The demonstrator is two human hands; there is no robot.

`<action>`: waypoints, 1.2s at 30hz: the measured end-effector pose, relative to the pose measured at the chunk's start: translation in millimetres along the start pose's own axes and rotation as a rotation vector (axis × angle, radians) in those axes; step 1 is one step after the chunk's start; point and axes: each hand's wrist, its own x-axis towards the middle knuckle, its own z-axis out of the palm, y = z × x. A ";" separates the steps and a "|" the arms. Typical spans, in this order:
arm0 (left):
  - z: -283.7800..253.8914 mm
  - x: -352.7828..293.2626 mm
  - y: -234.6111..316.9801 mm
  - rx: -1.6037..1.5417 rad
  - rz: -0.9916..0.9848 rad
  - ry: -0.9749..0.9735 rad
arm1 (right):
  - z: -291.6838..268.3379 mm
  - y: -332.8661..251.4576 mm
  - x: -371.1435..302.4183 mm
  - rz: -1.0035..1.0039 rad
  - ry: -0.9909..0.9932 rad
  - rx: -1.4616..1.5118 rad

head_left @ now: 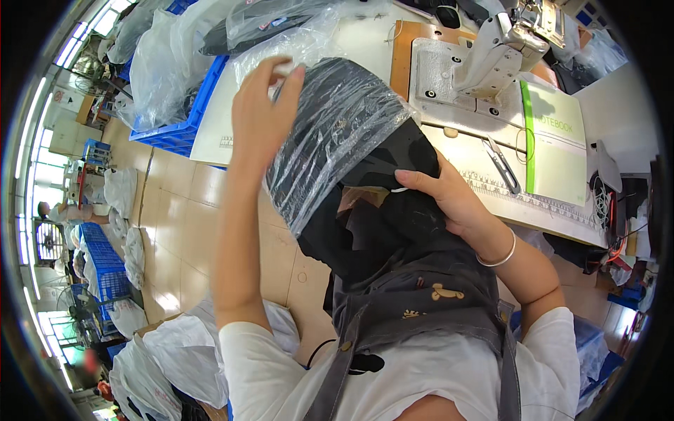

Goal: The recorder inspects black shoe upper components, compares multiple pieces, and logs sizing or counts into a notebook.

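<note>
A bundle of black fabric pieces [411, 151] lies across my lap and the table's edge, its far part covered by a clear, wrinkled plastic bag [337, 116]. My right hand [456, 193] grips the uncovered end of the black fabric, thumb on top and fingers underneath. At the bag's upper left edge, my left hand [265, 105] is raised with its fingers apart and bent, holding nothing that I can see. Whether its palm touches the plastic I cannot tell. Below the bundle, more dark cloth hangs down against my grey apron [393, 316].
A sewing machine [484, 63] stands at the far right of the white table. Near it lie a notebook [558, 140], thread snips [502, 165] and a ruler [554, 207]. At left, a blue crate [175, 137] holds plastic bags. White sacks [168, 358] sit on the floor.
</note>
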 end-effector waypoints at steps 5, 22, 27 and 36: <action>61.4 57.0 -111.3 0.432 0.008 -0.312 | -10.5 1.6 -12.0 -0.175 0.021 -0.304; 69.2 77.2 -226.6 0.799 -0.485 -0.076 | -95.5 -58.5 -111.5 -0.077 0.152 -0.454; 39.6 70.6 -192.3 0.530 -0.174 0.112 | -103.6 -52.4 -102.7 -0.052 0.132 -0.376; -20.2 -149.6 -35.3 -0.736 -0.668 -0.710 | -131.6 -42.9 -96.6 0.010 0.190 -0.293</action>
